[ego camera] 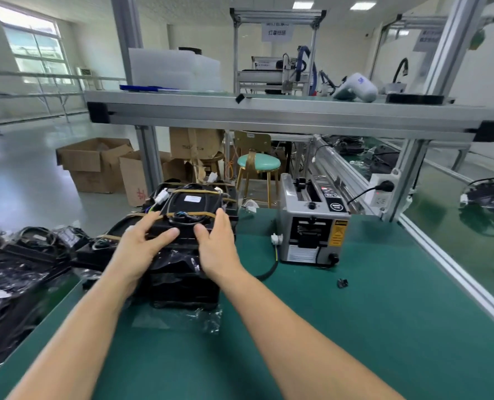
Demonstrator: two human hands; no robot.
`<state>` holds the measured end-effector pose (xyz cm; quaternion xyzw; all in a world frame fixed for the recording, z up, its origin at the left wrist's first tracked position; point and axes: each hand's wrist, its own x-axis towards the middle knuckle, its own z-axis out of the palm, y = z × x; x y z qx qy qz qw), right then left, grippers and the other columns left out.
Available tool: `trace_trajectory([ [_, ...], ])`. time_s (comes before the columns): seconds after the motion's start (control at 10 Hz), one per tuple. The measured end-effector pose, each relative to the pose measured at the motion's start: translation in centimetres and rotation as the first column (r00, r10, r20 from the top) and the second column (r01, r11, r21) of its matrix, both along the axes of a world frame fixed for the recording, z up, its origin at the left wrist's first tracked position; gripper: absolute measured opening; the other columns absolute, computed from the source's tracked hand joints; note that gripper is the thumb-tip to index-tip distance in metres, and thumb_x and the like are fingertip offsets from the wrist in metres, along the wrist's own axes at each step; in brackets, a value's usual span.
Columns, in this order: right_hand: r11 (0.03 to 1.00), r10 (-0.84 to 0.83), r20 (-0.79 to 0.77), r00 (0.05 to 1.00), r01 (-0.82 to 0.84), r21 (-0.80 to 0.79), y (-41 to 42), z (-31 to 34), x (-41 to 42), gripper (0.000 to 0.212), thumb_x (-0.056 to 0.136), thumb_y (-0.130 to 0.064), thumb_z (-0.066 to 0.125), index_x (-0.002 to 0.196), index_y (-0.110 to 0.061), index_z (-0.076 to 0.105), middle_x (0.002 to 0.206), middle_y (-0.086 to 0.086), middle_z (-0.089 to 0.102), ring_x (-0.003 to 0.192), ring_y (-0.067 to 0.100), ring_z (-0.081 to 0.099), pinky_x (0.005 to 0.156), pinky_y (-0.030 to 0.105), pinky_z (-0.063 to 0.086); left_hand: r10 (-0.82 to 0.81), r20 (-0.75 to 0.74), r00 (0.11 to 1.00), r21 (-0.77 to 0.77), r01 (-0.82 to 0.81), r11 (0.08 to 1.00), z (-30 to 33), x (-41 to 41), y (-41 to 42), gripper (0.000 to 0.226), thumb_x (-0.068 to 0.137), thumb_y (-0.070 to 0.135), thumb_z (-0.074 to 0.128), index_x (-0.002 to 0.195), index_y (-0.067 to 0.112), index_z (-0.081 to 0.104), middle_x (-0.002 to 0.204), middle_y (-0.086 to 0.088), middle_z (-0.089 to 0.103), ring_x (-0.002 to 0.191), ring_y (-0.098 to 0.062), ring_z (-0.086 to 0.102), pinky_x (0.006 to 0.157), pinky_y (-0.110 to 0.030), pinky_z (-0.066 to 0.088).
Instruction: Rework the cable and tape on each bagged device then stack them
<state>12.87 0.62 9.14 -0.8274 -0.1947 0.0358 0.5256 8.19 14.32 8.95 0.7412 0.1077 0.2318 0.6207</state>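
Two bare hands reach forward onto a stack of black devices (193, 215) bound with tan tape (182, 214). The left hand (141, 243) lies on the stack's near left side, its grip wide, fingers straight and spread. The right hand (215, 241) rests on the stack's near right side, grip equally loose, thumb pointing inward. The stack sits on a green tabletop (355, 313). Left of the stack lies a heap of bagged black devices (17, 272). Right of the stack stands a grey tape dispenser (312, 223).
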Motion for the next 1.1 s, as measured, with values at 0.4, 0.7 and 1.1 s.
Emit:
trace_trajectory([
  [0.4, 0.995, 0.056, 0.279, 0.959, -0.03, -0.097, 1.4, -0.2, -1.2, 0.051, 0.102, -0.013, 0.037, 0.151, -0.021, 0.024, 0.16, 0.0, 0.008, 0.146, 0.022, 0.007, 0.118, 0.037, 0.015, 0.26, 0.158, 0.952, 0.384, -0.302, 0.872, -0.4, -0.7, -0.9, 0.047, 0.092, 0.007, 0.057, 0.137, 0.016, 0.05, 0.143, -0.006, 0.046, 0.133, -0.021, 0.04, 0.111, -0.036, 0.031],
  [0.7, 0.984, 0.102, 0.293, 0.951, -0.053, -0.17, 1.5, -0.9, -0.4, 0.049, 0.103, -0.02, 0.034, 0.149, -0.032, 0.023, 0.16, -0.012, 0.006, 0.146, 0.013, 0.006, 0.115, 0.042, 0.023, 0.291, 0.122, 0.949, 0.487, -0.312, 0.816, -0.1, -0.8, -0.4, 0.039, 0.094, 0.01, 0.051, 0.132, 0.022, 0.055, 0.134, 0.002, 0.056, 0.115, -0.025, 0.054, 0.096, -0.04, 0.043],
  [1.1, 0.832, 0.281, 0.014, 0.959, -0.237, -0.502, -6.6, 1.6, -2.3, 0.049, 0.099, -0.025, 0.045, 0.147, -0.032, 0.034, 0.155, -0.009, 0.031, 0.143, 0.012, 0.025, 0.119, 0.046, 0.01, 0.315, -0.101, 0.944, 0.605, -0.193, 0.772, 2.0, -1.6, 0.1, 0.057, 0.087, 0.015, 0.063, 0.14, 0.025, 0.046, 0.143, -0.001, 0.047, 0.128, -0.025, 0.043, 0.107, -0.045, 0.033],
])
